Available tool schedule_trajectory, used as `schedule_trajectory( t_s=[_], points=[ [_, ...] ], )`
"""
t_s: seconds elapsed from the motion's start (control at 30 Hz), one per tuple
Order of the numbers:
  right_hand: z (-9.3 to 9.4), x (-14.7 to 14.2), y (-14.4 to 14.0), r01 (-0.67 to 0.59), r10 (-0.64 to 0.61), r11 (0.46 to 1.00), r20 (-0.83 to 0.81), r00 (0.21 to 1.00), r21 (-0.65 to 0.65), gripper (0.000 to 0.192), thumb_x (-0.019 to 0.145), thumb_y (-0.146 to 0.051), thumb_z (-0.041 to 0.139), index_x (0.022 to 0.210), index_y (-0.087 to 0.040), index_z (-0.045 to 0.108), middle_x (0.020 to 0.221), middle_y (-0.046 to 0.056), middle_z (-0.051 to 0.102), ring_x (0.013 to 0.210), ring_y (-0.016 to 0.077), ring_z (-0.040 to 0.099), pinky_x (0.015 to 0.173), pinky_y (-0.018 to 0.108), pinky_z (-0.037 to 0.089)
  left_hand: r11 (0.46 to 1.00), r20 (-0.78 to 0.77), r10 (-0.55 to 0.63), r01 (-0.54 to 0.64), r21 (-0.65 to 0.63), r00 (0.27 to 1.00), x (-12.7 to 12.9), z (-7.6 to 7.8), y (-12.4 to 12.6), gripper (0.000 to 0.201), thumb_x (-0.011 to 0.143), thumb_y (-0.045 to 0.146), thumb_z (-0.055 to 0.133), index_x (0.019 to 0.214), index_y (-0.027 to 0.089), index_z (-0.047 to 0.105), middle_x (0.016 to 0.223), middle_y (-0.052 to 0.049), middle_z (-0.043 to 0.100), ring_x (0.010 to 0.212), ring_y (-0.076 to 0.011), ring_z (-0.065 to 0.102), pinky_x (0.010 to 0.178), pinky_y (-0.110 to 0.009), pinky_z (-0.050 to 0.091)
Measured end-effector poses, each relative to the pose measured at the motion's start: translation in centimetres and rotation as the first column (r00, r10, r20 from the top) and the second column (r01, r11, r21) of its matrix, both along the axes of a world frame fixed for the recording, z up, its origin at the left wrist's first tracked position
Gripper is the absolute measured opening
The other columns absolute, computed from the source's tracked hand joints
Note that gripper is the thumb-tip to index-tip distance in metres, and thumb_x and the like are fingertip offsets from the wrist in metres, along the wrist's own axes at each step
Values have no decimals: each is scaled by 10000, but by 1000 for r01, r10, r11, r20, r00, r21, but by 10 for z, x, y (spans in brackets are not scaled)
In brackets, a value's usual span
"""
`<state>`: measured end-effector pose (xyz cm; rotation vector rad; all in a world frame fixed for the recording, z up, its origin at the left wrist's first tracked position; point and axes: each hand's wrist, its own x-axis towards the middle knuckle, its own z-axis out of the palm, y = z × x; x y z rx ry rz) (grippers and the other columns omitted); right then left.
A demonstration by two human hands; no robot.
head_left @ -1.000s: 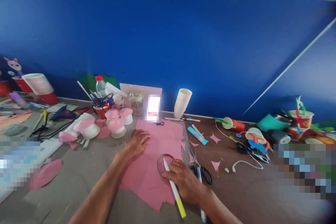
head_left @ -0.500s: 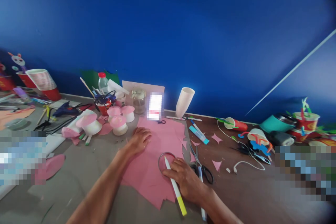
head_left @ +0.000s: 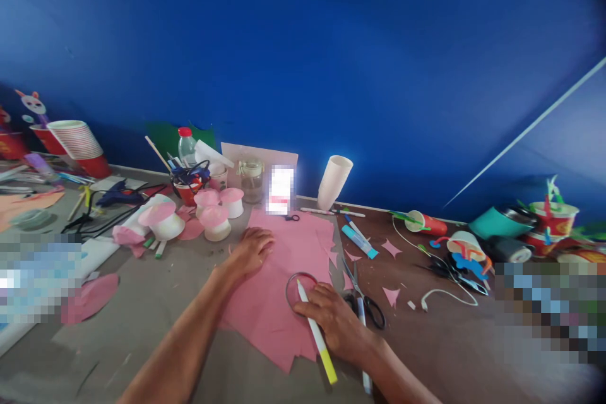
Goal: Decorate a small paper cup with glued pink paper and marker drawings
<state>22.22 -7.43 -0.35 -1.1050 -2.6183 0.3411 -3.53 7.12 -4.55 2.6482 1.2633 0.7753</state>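
Note:
A sheet of pink paper [head_left: 272, 303] with cut, jagged edges lies before me. My left hand [head_left: 254, 249] rests flat on its upper left part, fingers stretched out and holding nothing. Lower right on the sheet, my right hand [head_left: 331, 315] has its fingers curled over the edge of a thin round ring [head_left: 286, 295]. A white marker [head_left: 318, 336] with a yellow end sits in this hand, the thumb crossing over it and its white tip inside the ring. Black-handled scissors [head_left: 374, 314] and a second pen [head_left: 366, 379] lie right of that hand, partly hidden by it.
White cups with pink paper discs [head_left: 214, 222] stand left of the sheet. At the back are a glass jar [head_left: 250, 182], a blurred bright screen [head_left: 281, 189] and a leaning white cup stack [head_left: 334, 182]. Pink scraps [head_left: 391, 248], a white cable [head_left: 449, 292] and cups lie right.
The view has shifted very slightly. Both hands, the ring and the marker stay in practically the same places on the pink paper.

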Motion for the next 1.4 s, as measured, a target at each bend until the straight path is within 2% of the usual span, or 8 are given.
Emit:
schedule_trajectory(
  t_s=[0.43, 0.7, 0.97, 1.4],
  points=[
    [5, 0, 1, -1, 2, 998, 4, 1000, -59, 263, 907, -172, 553, 1110, -191, 719, 848, 71, 635, 855, 237, 583, 860, 387, 462, 1000, -20, 12, -12, -18, 1000, 0, 2, -1, 208, 875, 153, 635, 1043, 217, 739, 1217, -74, 742, 1135, -246, 648, 1082, -438, 471],
    [20, 11, 1, -21, 15, 975, -29, 999, -220, 380, 904, -219, 578, 1270, -169, 669, 1084, 137, 643, 1071, 277, 590, 1005, 417, 462, 999, -8, 19, -19, -28, 1000, -1, 2, -1, 213, 884, 183, 622, 1052, 234, 743, 1224, -71, 740, 1155, -243, 643, 1099, -439, 456],
    [11, 13, 5, -64, 61, 984, -25, 998, -167, 244, 944, -214, 574, 1124, -199, 738, 873, 67, 599, 885, 228, 563, 916, 377, 488, 999, 15, 0, 1, -42, 1000, -1, -1, 2, 206, 877, 192, 630, 1044, 235, 744, 1202, -62, 747, 1165, -251, 637, 1096, -441, 451],
    [10, 15, 6, -74, 72, 979, -19, 997, -188, 239, 946, -242, 602, 1132, -203, 747, 866, 62, 603, 873, 224, 566, 872, 361, 470, 1000, 41, -3, 4, -29, 999, -1, -2, 2, 197, 862, 166, 641, 1023, 227, 737, 1204, -76, 742, 1150, -265, 645, 1080, -460, 466]
  ],
)
